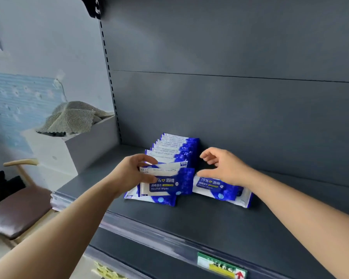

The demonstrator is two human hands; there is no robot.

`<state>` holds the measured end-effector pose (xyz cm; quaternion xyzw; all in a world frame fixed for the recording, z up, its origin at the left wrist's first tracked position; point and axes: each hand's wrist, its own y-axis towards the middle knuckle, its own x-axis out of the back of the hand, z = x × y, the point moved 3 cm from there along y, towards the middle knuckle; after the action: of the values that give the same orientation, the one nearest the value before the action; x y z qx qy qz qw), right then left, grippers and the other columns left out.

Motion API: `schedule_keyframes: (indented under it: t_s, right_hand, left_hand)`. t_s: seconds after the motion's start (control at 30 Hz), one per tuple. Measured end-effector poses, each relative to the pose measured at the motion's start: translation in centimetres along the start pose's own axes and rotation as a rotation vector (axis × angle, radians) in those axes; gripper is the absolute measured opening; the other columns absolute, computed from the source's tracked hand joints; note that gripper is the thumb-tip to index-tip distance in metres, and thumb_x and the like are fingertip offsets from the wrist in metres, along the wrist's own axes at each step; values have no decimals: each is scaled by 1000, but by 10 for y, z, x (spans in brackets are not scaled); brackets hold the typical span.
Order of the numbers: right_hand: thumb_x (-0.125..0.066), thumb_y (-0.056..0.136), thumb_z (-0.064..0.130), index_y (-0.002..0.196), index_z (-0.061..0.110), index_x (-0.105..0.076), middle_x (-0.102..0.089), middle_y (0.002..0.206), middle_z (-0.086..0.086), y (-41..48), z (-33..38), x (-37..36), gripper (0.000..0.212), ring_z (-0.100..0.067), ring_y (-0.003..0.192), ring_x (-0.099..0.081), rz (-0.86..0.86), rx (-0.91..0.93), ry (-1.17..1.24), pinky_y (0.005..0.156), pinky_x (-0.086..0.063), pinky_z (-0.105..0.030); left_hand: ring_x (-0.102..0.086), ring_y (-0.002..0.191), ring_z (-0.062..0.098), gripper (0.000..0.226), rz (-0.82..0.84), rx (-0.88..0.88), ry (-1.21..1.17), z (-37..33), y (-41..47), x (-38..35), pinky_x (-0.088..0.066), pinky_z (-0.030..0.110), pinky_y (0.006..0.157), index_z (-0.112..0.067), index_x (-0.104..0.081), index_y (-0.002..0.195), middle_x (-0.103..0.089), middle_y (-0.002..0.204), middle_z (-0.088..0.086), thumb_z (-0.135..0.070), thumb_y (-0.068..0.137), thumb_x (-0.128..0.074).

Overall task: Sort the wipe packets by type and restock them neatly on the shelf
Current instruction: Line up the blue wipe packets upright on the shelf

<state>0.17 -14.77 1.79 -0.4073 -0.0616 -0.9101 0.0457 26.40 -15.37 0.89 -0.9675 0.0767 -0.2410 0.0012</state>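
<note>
A row of blue-and-white alcohol wipe packets (176, 147) stands on edge at the back of the dark grey shelf (189, 218). My left hand (132, 172) grips an upright packet (165, 182) at the front of that row by its left end. One more packet (147, 196) lies flat beneath it. To the right another packet (222, 190) lies flat on the shelf. My right hand (222, 166) hovers over its left end with fingers loosely spread, thumb close to it, holding nothing.
A white box (73, 146) with a striped grey cloth (73, 117) on top stands left of the shelf. A brown padded chair (16, 210) sits lower left. A green-yellow price label (220, 265) hangs on the shelf's front rail. The shelf's right half is bare.
</note>
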Motion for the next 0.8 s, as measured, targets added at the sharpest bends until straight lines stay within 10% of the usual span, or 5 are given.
schedule_keyframes:
  t_s: [0.23,0.43,0.8]
  right_hand:
    - [-84,67,18,94,22,-53,-62,75,0,10,32,-55,41,-6,56,-46,-106,-87,72,56,-40,-22]
    - [-79,74,14,120,26,-50,-67,80,0,-9,33,-52,56,-31,80,-65,-118,-134,73,78,-55,-44]
    - [-79,76,18,129,21,-54,-67,99,3,-16,37,-63,58,-20,91,-66,-129,-254,87,85,-54,-34]
  left_hand:
    - [-72,85,17,39,222,-68,-58,18,24,10,-59,31,73,-24,-65,105,-71,103,-2,-10,73,-81]
    - [-70,96,18,18,394,7,-330,30,34,19,-58,32,82,-17,-68,108,-73,108,3,-15,92,-60]
    - [-71,88,8,21,446,-33,-389,34,34,23,-61,31,72,-20,-65,112,-71,105,-5,-22,94,-55]
